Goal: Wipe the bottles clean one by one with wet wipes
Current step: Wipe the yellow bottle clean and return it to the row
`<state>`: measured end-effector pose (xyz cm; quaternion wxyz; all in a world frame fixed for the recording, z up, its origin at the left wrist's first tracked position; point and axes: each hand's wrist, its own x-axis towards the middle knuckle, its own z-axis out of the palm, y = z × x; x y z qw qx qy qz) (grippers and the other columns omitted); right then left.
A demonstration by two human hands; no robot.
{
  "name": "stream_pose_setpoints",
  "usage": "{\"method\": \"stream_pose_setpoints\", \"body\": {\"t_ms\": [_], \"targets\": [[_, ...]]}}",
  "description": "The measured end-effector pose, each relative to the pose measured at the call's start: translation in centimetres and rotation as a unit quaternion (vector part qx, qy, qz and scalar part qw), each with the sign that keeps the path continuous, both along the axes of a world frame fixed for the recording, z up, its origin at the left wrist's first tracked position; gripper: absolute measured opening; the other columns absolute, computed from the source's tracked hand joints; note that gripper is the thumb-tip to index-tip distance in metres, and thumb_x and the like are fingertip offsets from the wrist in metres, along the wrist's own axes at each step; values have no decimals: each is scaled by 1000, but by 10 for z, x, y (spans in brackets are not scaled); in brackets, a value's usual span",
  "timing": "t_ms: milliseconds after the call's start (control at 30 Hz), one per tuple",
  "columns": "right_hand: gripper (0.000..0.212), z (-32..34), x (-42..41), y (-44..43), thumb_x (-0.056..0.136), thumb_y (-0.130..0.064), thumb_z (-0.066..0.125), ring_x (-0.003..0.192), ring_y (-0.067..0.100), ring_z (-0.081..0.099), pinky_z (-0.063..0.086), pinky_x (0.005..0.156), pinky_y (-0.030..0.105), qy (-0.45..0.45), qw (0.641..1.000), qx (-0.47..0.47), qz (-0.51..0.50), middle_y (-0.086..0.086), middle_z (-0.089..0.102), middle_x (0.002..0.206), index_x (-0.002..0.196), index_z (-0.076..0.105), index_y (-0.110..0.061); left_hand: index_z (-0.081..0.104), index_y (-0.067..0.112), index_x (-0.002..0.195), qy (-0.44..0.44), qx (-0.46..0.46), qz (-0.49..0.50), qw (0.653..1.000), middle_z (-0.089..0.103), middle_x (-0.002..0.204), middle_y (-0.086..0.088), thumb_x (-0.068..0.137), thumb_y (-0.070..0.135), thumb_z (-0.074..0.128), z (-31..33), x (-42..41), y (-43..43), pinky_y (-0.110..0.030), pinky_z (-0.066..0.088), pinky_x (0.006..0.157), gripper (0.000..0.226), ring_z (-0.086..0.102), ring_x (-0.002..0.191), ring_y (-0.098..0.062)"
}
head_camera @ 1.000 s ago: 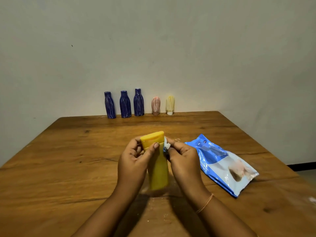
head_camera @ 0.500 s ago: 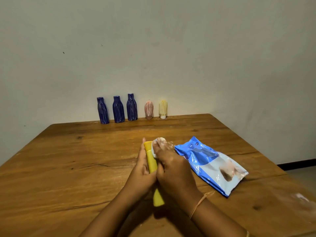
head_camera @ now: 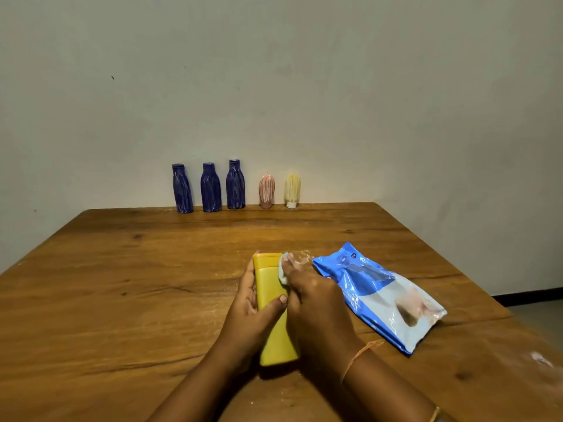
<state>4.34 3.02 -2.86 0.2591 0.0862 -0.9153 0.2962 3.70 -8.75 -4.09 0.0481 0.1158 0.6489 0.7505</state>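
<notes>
The yellow bottle point(head_camera: 274, 303) lies near the middle of the desk point(head_camera: 122, 284), its cap end pointing to 12 o'clock. The left hand point(head_camera: 249, 312) has its grip wrapped round the bottle's body from 9 o'clock, thumb across the top face. The right hand point(head_camera: 313, 303) comes in from 3 o'clock. Its grip is fairly flat, fingers pressing a wet wipe point(head_camera: 282, 274) against the bottle's upper right edge; its thumb is hidden.

The bottle looks like smooth plastic, so probably light, fairly stiff, and not fragile. It may give a little under a hard squeeze. Once damp it will likely turn slippery. The flat mid-body, where the left hand sits, seems the surest place to hold it, leaving the cap and shoulders free for wiping.

Count: six bottles in all. One is in hand. Five stand upright in a row at 12 o'clock, against the wall: three blue bottles point(head_camera: 210, 187), one pink bottle point(head_camera: 267, 190) and one pale yellow bottle point(head_camera: 292, 190), all with whitish streaks. One wipe shows. One blue-and-white wipes pack point(head_camera: 377, 295) lies flat at 3 o'clock, just beside the right hand.
</notes>
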Motion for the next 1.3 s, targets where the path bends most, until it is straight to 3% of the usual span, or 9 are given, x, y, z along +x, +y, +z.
{"method": "stream_pose_setpoints", "body": {"t_ms": [200, 300, 467, 567, 767, 900, 1000, 1100, 1300], "targets": [[49, 6, 1, -27, 66, -15, 36, 105, 23, 64, 40, 99, 31, 71, 986, 127, 86, 10, 69, 108, 99, 72, -8, 38, 37, 112, 59, -64, 16, 996, 50, 118, 18, 88, -11, 49, -1, 9, 11, 2, 40, 80, 54, 50, 95, 15], [49, 9, -1, -26, 70, -16, 35, 109, 25, 61, 45, 94, 44, 85, 979, 148, 113, 11, 67, 112, 102, 71, -7, 38, 35, 112, 87, -55, 29, 994, 46, 112, 24, 87, -11, 53, 0, 9, 11, 2, 39, 78, 55, 50, 91, 25], [49, 3, 1, -14, 72, -12, 41, 113, 20, 58, 33, 100, 20, 106, 991, 59, 64, 11, 63, 120, 113, 66, -6, 30, 39, 132, 10, 46, 4, 999, 54, 130, 9, 84, -13, 56, -1, 7, 7, -28, 49, 97, 75, 59, 113, -4], [54, 1, 4, -5, 74, -15, 41, 119, 15, 54, 27, 98, 9, 54, 997, -51, 12, 5, 57, 129, 125, 57, -12, 23, 45, 132, 15, 33, 1, 999, 67, 114, 6, 87, -2, 56, 1, 5, 1, -42, 54, 90, 73, 67, 102, -17], [49, 2, 5, -12, 67, -10, 47, 104, 23, 64, 42, 88, 20, 93, 995, 6, -23, 13, 63, 119, 113, 65, -6, 24, 61, 114, -46, 24, -54, 997, 56, 121, -2, 92, 12, 55, 7, 12, 0, -57, 52, 86, 62, 62, 105, -31], [55, -2, 7, -13, 69, -15, 38, 112, 21, 59, 41, 94, 23, 134, 988, 81, 8, 12, 60, 123, 116, 64, -7, 29, 62, 109, -25, 12, -17, 999, 63, 107, 1, 88, 7, 62, 4, 10, 0, -49, 56, 75, 68, 69, 89, -22], [53, 1, 11, -17, 77, -2, 41, 126, -5, 39, 27, 102, 6, 97, 988, -103, 66, -1, 49, 135, 128, 53, -11, 33, 47, 115, 16, 8, 21, 1000, 67, 96, 7, 67, 8, 77, 3, 5, 0, -30, 57, 65, 76, 69, 79, -8], [47, 8, 13, -23, 90, -1, 47, 120, -16, 36, 28, 92, -2, -16, 936, -348, 52, -13, 41, 138, 132, 47, -20, 38, 33, 113, 32, 17, 25, 999, 72, 87, 13, 60, 1, 76, -1, 4, 5, -19, 53, 59, 72, 69, 75, -3], [37, 26, -5, -14, 89, 10, 40, 63, 12, 65, 54, 54, 22, -216, 678, -695, 101, 7, 69, 81, 117, 58, -7, 33, 41, 112, 24, 22, 10, 999, 59, 106, -3, 55, 22, 74, -2, 4, 3, -36, 56, 55, 72, 66, 79, -21]]}}
